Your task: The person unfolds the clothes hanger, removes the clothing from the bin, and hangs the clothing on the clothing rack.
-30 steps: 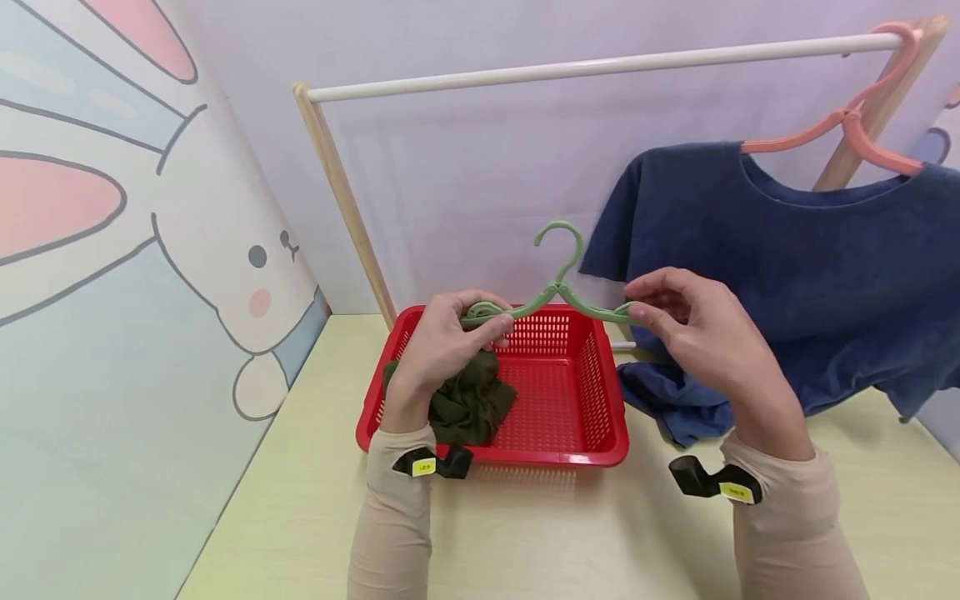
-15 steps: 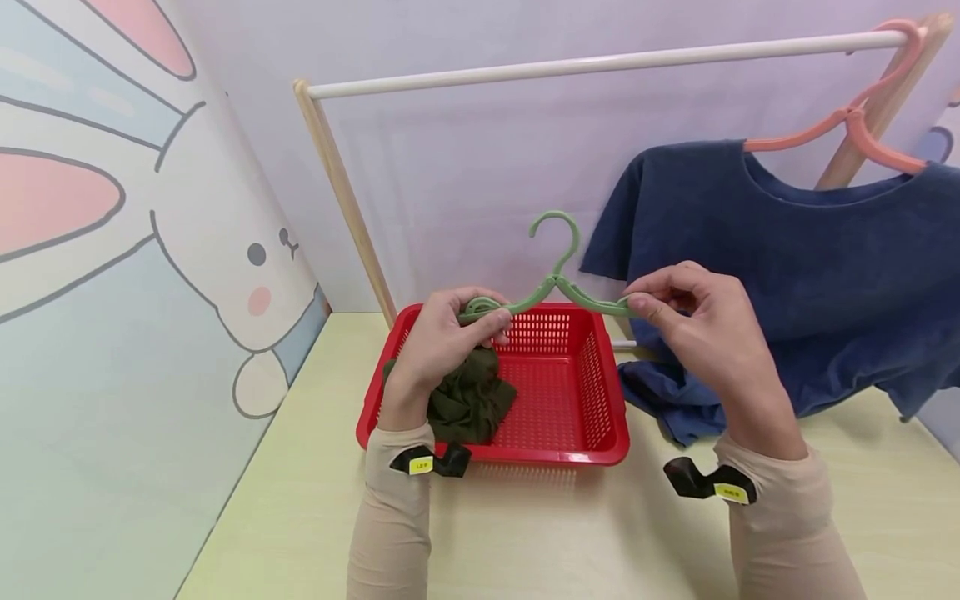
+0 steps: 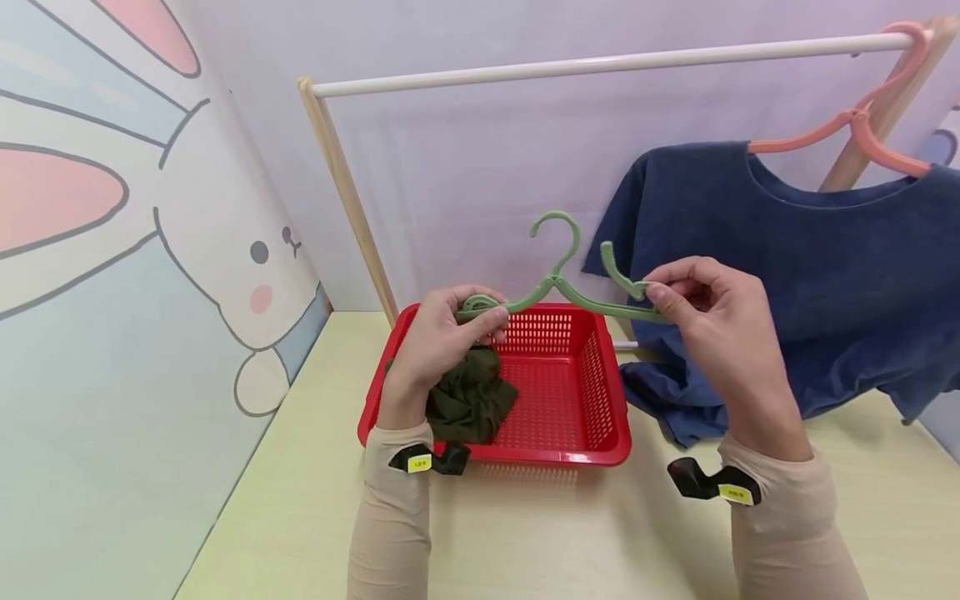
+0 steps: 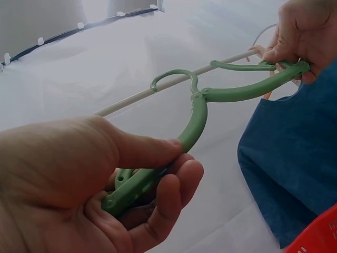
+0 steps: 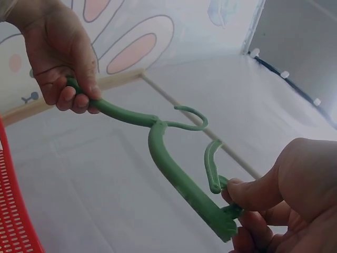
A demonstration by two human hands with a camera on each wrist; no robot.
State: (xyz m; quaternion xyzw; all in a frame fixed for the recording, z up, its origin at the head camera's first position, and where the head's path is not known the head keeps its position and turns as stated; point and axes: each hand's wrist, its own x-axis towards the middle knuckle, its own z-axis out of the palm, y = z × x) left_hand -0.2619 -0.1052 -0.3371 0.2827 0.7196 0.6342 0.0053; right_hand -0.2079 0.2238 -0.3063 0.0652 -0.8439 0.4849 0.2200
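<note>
- Head view: I have the green hanger (image 3: 555, 281) held up between the two hands, its long axis running left to right and its hook upward, below the white rail (image 3: 600, 65) and seen against the back of the red basket (image 3: 558, 457).
- The left hand (image 3: 437, 343) grips one end with thumb and curled fingers; the right hand (image 3: 718, 312) pinches the other, just beside a short green piece (image 3: 617, 273) that angles up off that arm. I judge this piece to be what matters here, and the right hand is the nearer.
- Left wrist view: I see the left thumb pressed along its arm, fingers wrapped underneath; the short piece's free tip stands apart from the opposite arm.
- Right wrist view: I read thumb and fingers closed at the short piece's lower end; exactly which part they clamp, I can't tell.
</note>
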